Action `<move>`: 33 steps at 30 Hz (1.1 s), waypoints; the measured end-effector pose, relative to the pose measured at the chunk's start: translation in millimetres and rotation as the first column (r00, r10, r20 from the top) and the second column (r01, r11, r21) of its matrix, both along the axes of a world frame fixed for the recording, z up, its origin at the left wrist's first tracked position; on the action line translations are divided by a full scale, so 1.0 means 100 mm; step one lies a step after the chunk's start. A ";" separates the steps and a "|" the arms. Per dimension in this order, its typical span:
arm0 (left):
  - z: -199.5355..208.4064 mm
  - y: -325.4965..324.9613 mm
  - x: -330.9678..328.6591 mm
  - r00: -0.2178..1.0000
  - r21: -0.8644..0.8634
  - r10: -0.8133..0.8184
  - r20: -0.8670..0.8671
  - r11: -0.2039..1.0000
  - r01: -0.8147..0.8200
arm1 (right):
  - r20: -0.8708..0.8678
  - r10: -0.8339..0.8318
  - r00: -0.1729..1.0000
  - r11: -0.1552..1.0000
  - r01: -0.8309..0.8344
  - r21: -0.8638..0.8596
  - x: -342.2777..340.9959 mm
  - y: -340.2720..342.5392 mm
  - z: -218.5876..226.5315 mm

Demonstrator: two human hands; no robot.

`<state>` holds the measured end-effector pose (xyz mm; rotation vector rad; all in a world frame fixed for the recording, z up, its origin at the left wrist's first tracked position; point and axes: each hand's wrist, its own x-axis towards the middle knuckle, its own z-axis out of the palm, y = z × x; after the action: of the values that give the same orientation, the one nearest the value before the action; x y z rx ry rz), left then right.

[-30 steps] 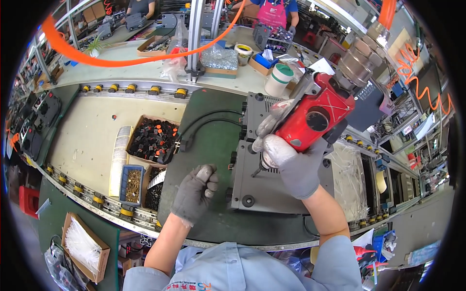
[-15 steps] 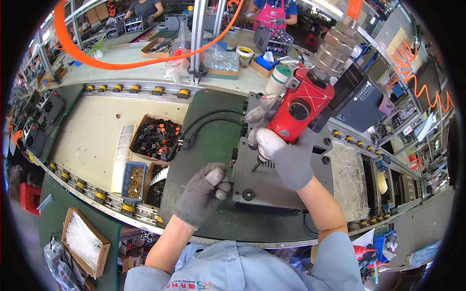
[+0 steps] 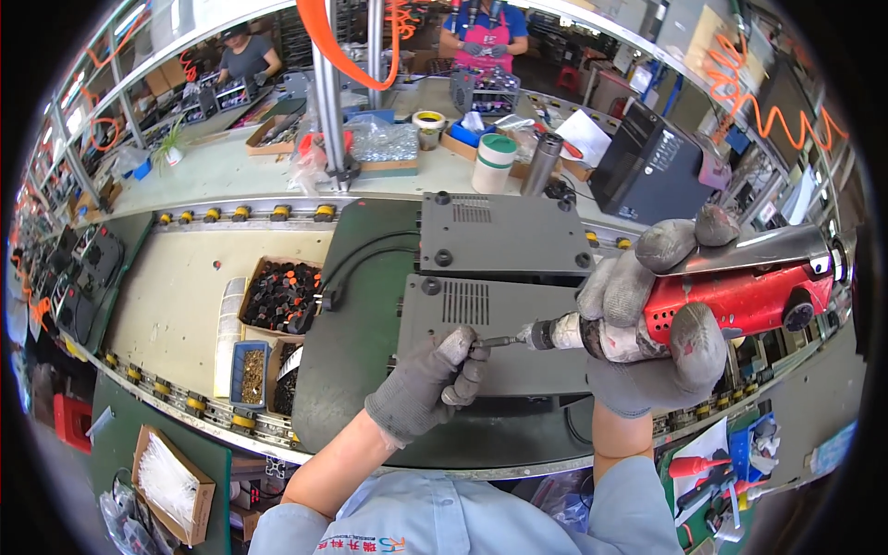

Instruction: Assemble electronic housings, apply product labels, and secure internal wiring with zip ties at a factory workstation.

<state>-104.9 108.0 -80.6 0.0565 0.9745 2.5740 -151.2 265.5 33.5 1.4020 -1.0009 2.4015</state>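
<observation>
My right hand (image 3: 696, 347), in a grey glove, is wrapped round a red air screwdriver (image 3: 740, 301) held nearly level, its bit (image 3: 499, 341) pointing left. My left hand (image 3: 416, 388), also gloved, has thumb and finger pinched together at the tip of the bit; what they hold is too small to make out. Both hands are above the nearer grey metal housing (image 3: 527, 310), which has vent slots and a round rubber foot. A second grey housing (image 3: 504, 227) with feet at its corners lies just beyond it.
Left of the housings are a carton of black and orange parts (image 3: 277, 294), a blue bin of small screws (image 3: 250, 373) and black cables (image 3: 356, 264). A green-lidded tub (image 3: 495, 162) and a steel flask (image 3: 543, 162) stand behind. An orange hose (image 3: 319, 42) hangs above; two co-workers sit across.
The screwdriver has swung from upright over the housing to nearly level at the right. My left hand has moved right to the bit's tip. The view has shifted.
</observation>
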 end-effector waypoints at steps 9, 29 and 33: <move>0.01 0.31 -0.19 0.998 0.038 -0.051 -0.021 0.998 0.051 | 0.073 -0.154 0.985 0.987 0.156 -0.024 -0.01 0.36 -0.05; -0.01 0.25 -1.05 0.772 -0.845 -0.384 -0.507 0.042 -0.534 | 0.276 -0.711 0.647 0.694 0.581 0.425 -0.43 0.98 -0.33; -0.06 0.26 -1.06 0.744 -0.819 -0.410 -0.528 0.014 -0.574 | 0.307 -0.629 0.714 0.766 0.500 0.405 -0.46 0.91 -0.28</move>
<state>-211.2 134.0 -87.0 0.5749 3.0028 1.0738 -197.3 356.5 5.7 0.4634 -1.6675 2.1449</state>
